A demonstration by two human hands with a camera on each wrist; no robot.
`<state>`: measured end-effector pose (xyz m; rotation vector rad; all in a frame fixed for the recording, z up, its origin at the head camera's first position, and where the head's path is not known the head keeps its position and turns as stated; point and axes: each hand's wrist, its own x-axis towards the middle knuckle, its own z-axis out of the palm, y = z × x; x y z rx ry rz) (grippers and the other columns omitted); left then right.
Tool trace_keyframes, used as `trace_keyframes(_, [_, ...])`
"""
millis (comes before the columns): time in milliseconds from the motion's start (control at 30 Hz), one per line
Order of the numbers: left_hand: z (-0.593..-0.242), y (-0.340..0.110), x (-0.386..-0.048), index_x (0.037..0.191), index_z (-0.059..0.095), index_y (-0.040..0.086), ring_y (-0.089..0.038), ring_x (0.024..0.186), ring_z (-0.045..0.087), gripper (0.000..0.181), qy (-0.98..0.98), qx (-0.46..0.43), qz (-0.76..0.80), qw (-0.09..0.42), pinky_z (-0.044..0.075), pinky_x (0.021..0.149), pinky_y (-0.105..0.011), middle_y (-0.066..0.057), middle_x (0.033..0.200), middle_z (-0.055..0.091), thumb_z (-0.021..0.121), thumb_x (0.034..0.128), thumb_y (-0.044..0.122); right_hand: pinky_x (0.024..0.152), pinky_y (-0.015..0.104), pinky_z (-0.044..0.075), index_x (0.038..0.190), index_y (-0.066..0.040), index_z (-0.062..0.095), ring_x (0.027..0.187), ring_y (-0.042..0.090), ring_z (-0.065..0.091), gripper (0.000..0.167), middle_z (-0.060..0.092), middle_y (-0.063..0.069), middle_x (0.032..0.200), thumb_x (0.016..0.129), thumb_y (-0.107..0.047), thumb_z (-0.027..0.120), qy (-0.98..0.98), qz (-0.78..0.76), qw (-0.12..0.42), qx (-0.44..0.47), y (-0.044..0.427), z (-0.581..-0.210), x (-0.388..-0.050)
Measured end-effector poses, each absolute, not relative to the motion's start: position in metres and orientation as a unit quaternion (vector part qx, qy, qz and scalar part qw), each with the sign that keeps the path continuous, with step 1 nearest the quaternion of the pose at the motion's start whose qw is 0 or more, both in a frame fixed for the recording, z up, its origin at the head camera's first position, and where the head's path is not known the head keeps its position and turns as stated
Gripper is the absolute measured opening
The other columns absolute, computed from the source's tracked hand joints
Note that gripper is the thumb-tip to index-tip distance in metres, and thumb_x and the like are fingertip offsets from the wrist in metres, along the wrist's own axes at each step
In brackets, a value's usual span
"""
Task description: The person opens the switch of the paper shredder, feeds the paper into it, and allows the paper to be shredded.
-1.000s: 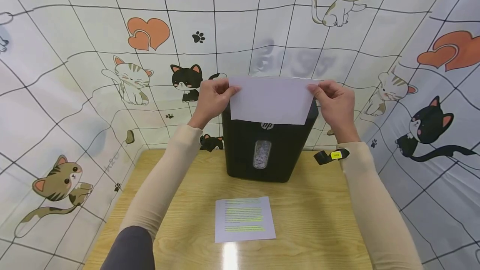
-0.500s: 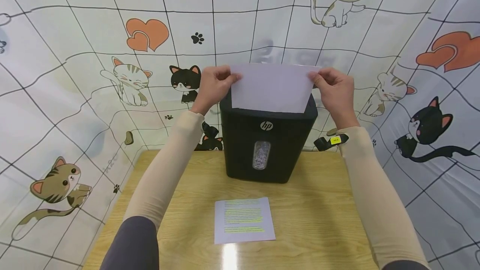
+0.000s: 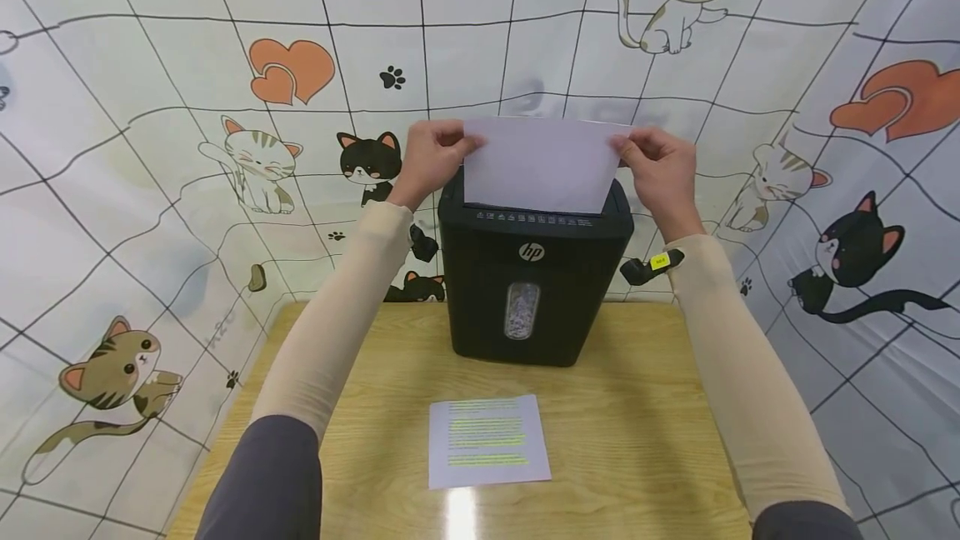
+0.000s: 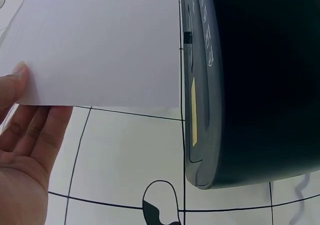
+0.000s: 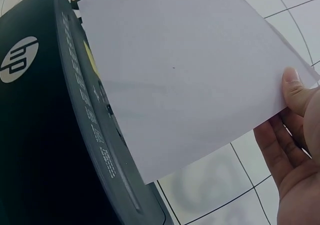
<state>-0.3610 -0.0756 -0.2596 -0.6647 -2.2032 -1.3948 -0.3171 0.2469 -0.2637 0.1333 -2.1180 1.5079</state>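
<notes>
White cartoon backdrop (image 3: 468, 65), wooden table (image 3: 622, 423): plain sheet (image 3: 540, 165) held over a black shredder (image 3: 558, 290) by two hands

Thin black grid lines, cats, orange hearts and paw prints are printed on the backdrop behind the shredder. The shredder is stood upright near the far edge of the table. Its front is marked with a round "hp" logo (image 3: 532, 252); below the logo, paper shreds are seen through a tall rounded window (image 3: 522, 311).

Above the shredder's top, the white sheet is held up, stretched between both hands. Near its upper left corner it is pinched in the grip of the left hand (image 3: 433, 155), with the thumb laid on the near face and the fingers behind. Near its upper right corner it is pinched the same way by the right hand (image 3: 663, 173). Whether the shredder is touched by the sheet's lower edge cannot be told.

On the near side of the shredder, well apart from it, a printed page (image 3: 489, 442) is laid flat, its lines highlighted in yellow.
</notes>
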Motion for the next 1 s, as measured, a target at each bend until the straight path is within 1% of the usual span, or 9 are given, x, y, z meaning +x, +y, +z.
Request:
trace_keyframes(133, [-0.262, -0.074, -0.368, 0.063, 0.054, 0.006, -0.016, 0.062, 0.039, 0.042, -0.801, -0.237, -0.505, 0.22, 0.03, 0.06, -0.026, 0.001, 0.057, 0.044, 0.074, 0.0955, 0.025, 0.091, 0.022, 0.054, 0.105, -0.016, 0.079, 0.086, 0.006, 0.069, 0.027, 0.074, -0.016, 0.09, 0.09, -0.038, 0.078, -0.788, 0.55, 0.273, 0.047, 0.247, -0.266, -0.323])
trace_keyframes(267, [-0.268, -0.074, -0.373, 0.067, 0.059, 0.003, -0.016, 0.065, 0.043, 0.039, -0.803, -0.226, -0.508, 0.214, 0.033, 0.062, -0.026, -0.001, 0.061, 0.053, 0.074, 0.0953, 0.024, 0.087, 0.019, 0.053, 0.105, -0.015, 0.079, 0.084, 0.006, 0.067, 0.027, 0.072, -0.017, 0.088, 0.09, -0.038, 0.078, -0.794, 0.538, 0.28, 0.046, 0.246, -0.269, -0.328])
trace_keyframes(367, [-0.272, -0.074, -0.376, 0.075, 0.07, 0.004, -0.013, 0.07, 0.051, 0.029, -0.804, -0.219, -0.514, 0.204, 0.039, 0.065, -0.024, -0.002, 0.072, 0.067, 0.075, 0.095, 0.024, 0.086, 0.019, 0.054, 0.106, -0.015, 0.079, 0.082, 0.006, 0.067, 0.027, 0.072, -0.017, 0.088, 0.09, -0.036, 0.078, -0.794, 0.54, 0.277, 0.045, 0.246, -0.272, -0.33])
trace_keyframes(467, [-0.275, -0.074, -0.378, 0.083, 0.076, 0.007, -0.013, 0.075, 0.057, 0.021, -0.804, -0.213, -0.519, 0.194, 0.043, 0.069, -0.024, -0.004, 0.083, 0.074, 0.075, 0.0949, 0.024, 0.087, 0.02, 0.054, 0.106, -0.015, 0.079, 0.083, 0.005, 0.068, 0.027, 0.072, -0.016, 0.088, 0.09, -0.037, 0.078, -0.795, 0.541, 0.271, 0.043, 0.247, -0.276, -0.332])
trace_keyframes(633, [-0.279, -0.074, -0.378, 0.089, 0.079, 0.01, -0.013, 0.079, 0.062, 0.017, -0.806, -0.212, -0.52, 0.185, 0.046, 0.071, -0.025, -0.007, 0.093, 0.078, 0.075, 0.0951, 0.025, 0.09, 0.023, 0.054, 0.108, -0.017, 0.079, 0.085, 0.006, 0.068, 0.03, 0.074, -0.013, 0.093, 0.089, -0.04, 0.077, -0.798, 0.543, 0.258, 0.034, 0.248, -0.281, -0.335])
trace_keyframes(733, [-0.282, -0.074, -0.378, 0.09, 0.08, 0.01, -0.013, 0.079, 0.061, 0.017, -0.807, -0.209, -0.524, 0.174, 0.045, 0.07, -0.025, -0.004, 0.091, 0.078, 0.075, 0.095, 0.026, 0.093, 0.025, 0.054, 0.11, -0.017, 0.078, 0.089, 0.007, 0.068, 0.033, 0.074, -0.011, 0.096, 0.089, -0.042, 0.077, -0.801, 0.545, 0.248, 0.024, 0.249, -0.284, -0.334])
trace_keyframes(800, [-0.283, -0.074, -0.378, 0.086, 0.077, 0.007, -0.015, 0.076, 0.057, 0.022, -0.809, -0.208, -0.524, 0.167, 0.042, 0.067, -0.026, -0.005, 0.082, 0.073, 0.075, 0.0952, 0.027, 0.093, 0.025, 0.054, 0.11, -0.017, 0.078, 0.09, 0.007, 0.067, 0.033, 0.075, -0.01, 0.098, 0.089, -0.043, 0.076, -0.804, 0.544, 0.241, 0.02, 0.249, -0.286, -0.334])
trace_keyframes(933, [-0.288, -0.074, -0.378, 0.081, 0.072, 0.006, -0.017, 0.074, 0.053, 0.027, -0.812, -0.208, -0.522, 0.157, 0.039, 0.066, -0.028, -0.005, 0.075, 0.065, 0.074, 0.0958, 0.028, 0.086, 0.021, 0.052, 0.107, -0.017, 0.078, 0.088, 0.009, 0.065, 0.031, 0.074, -0.014, 0.092, 0.089, -0.042, 0.077, -0.806, 0.541, 0.239, 0.025, 0.251, -0.29, -0.334])
trace_keyframes(1000, [-0.289, -0.075, -0.378, 0.081, 0.073, 0.007, -0.017, 0.074, 0.052, 0.026, -0.814, -0.208, -0.52, 0.155, 0.039, 0.066, -0.029, -0.005, 0.075, 0.065, 0.073, 0.0961, 0.029, 0.082, 0.02, 0.05, 0.105, -0.016, 0.078, 0.087, 0.011, 0.064, 0.03, 0.073, -0.016, 0.088, 0.089, -0.041, 0.078, -0.804, 0.543, 0.24, 0.031, 0.252, -0.292, -0.333])
